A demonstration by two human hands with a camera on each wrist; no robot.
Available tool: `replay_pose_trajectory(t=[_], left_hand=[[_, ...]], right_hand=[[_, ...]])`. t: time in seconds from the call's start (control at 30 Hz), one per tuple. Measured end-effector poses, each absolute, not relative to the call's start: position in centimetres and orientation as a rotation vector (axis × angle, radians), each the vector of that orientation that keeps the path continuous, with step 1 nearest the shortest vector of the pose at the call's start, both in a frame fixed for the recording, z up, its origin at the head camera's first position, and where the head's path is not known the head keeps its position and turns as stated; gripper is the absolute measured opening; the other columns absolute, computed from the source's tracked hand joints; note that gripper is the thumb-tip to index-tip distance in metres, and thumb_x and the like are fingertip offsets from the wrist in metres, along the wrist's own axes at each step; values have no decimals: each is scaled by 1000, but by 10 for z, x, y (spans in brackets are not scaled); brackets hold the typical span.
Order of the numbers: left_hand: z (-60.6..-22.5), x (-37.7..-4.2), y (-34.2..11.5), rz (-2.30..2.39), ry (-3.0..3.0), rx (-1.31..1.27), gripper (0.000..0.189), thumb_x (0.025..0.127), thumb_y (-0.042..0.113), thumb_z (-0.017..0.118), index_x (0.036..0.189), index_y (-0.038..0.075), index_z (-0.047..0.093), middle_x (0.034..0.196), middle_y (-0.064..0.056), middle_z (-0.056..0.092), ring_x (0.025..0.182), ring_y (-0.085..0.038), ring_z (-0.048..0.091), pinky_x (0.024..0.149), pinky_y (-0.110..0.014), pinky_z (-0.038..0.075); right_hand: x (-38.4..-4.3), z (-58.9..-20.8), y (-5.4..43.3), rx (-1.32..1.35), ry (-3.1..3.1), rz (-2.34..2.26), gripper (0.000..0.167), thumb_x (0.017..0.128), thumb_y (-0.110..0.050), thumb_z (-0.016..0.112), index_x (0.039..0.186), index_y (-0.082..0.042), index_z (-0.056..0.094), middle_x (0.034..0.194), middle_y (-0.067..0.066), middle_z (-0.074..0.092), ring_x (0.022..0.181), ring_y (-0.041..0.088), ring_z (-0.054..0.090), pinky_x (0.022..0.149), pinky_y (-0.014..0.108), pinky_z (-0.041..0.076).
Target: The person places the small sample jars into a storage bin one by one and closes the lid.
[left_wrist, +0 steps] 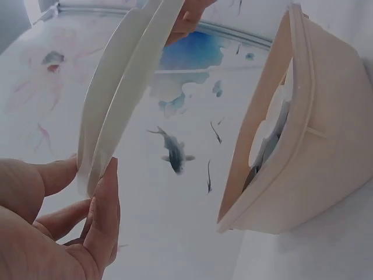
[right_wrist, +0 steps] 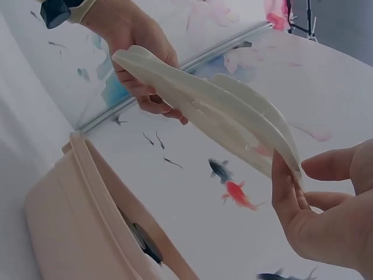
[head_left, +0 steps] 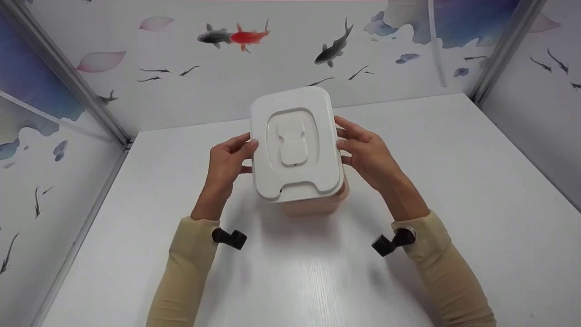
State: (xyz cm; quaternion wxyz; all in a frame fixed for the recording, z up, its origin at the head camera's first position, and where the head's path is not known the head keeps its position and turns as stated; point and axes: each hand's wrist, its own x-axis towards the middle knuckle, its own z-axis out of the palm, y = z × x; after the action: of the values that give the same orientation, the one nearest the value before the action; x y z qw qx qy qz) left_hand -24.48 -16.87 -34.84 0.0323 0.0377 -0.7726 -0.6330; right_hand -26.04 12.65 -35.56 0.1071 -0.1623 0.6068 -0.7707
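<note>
A white rectangular lid with rounded corners and a recessed handle panel is held up between both hands, its top face toward the head camera. My left hand pinches its left edge, thumb on top and fingers beneath. On the opposite edge, my right hand grips it the same way. Below the lid stands a pale pink plastic box, mostly hidden in the head view. Both wrist views show a gap between lid and box. White and dark items lie inside the open box, partly hidden by its wall.
The box stands on a white table. Behind it rises a white wall panel printed with fish and petals, and more printed panels flank the table. A small black camera sits on the left wrist, another on the right.
</note>
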Motion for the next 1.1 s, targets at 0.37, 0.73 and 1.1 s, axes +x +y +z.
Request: replay_pose_trajectory(t=[0.37, 0.73, 1.1], left_hand=[[-361, -250, -141, -1835, -2392, 245, 46, 96, 34, 68, 137, 13, 62, 121, -11, 68, 92, -20, 72, 62, -25, 63], [-375, -261, -133, -1690, -2515, 281, 45, 98, 33, 66, 138, 12, 62, 114, -12, 70, 83, -19, 73, 63, -24, 63], [-388, -263, -132, -1678, -2576, 291, 44, 98, 28, 66, 135, 5, 63, 115, -16, 72, 77, -17, 73, 73, -28, 64]], right_hand=[[-267, -365, 123, -367, 2424, -1941, 63, 100, -26, 60, 156, -13, 36, 155, 8, 46, 145, 20, 42, 120, 39, 40], [-277, -382, 118, -210, 2511, -1715, 70, 100, -30, 59, 158, -5, 27, 165, 13, 27, 154, 28, 26, 125, 41, 32], [-283, -401, 115, -137, 2550, -1608, 67, 101, -30, 57, 157, -5, 30, 161, 15, 36, 152, 29, 31, 125, 44, 31]])
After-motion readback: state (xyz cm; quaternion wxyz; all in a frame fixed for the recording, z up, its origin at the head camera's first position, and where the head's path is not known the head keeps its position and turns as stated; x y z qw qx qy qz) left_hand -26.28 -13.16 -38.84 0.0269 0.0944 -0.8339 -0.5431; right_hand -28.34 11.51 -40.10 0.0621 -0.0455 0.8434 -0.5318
